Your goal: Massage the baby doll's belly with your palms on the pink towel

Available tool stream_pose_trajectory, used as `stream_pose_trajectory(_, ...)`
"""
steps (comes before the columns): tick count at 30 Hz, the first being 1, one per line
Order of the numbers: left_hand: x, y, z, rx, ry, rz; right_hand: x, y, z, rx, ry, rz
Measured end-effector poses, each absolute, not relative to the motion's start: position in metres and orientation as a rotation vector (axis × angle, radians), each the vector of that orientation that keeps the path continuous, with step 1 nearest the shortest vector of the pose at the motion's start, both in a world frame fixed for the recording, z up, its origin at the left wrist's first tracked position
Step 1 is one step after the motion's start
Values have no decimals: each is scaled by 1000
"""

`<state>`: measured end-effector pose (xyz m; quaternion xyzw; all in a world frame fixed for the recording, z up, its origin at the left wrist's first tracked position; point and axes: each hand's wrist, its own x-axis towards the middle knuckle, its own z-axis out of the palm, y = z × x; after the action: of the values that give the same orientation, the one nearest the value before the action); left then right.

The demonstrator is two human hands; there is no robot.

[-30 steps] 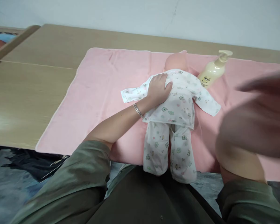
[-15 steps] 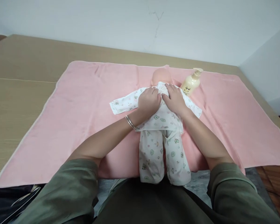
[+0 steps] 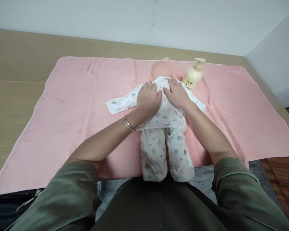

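A bald baby doll [image 3: 162, 70] lies stretched out, its head away from me and no face showing. It wears a white printed shirt [image 3: 167, 119] and matching trousers [image 3: 153, 160]. My left hand [image 3: 148, 98], with bangles at the wrist, rests on the left side of the doll's upper body, fingers laid over the shirt. On the right side, my right hand [image 3: 178, 94] lies flat on the shirt, thumb spread towards the left one. Both hands are open, a small gap between them. The sleeves extend out to either side; the doll's own hands are not visible.
A cream pump bottle [image 3: 193, 76] stands just right of the doll's head. Under everything spreads a pink blanket [image 3: 82, 106], hanging over the front edge of the wooden table [image 3: 16, 77]. A pale wall [image 3: 106, 22] borders the table's far side.
My left hand's fingers, curled before, now lie flatter on the shirt. The whole scene sits slightly higher and further left as the camera view shifts. The doll and bottle keep their places.
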<state>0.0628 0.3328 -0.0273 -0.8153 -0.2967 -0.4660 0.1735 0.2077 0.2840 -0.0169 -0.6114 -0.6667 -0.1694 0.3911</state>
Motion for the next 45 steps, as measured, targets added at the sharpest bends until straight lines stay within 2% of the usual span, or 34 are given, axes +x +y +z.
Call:
stream_pose_trajectory(3, 62, 333, -32, -2284, -824, -1382, 206, 287, -19, -1547, -1661, -476)
stream_pose_trajectory(9, 58, 346, -9, -2410, -960, -1278, 176, 260, -29, -1601, -1737, -611)
stream_pose_trajectory(19, 61, 352, -16, -2325, -897, -1361, 204, 290, -18, -1536, -1720, -489)
stream_pose_trajectory(26, 62, 329, -25, -2238, -915, -1337, 212, 291, -16, -1502, -1718, -412)
stream_pose_trajectory(34, 57, 340, -9, -2344, -926, -1214, 187, 267, -24, -1589, -1670, -585)
stream_pose_trajectory(40, 59, 330, -17, -2196, -907, -1245, 196, 270, -13, -1650, -1656, -476)
stream_pose_trajectory(45, 61, 331, -19, -2184, -961, -1192, 188, 264, -17, -1705, -1593, -573)
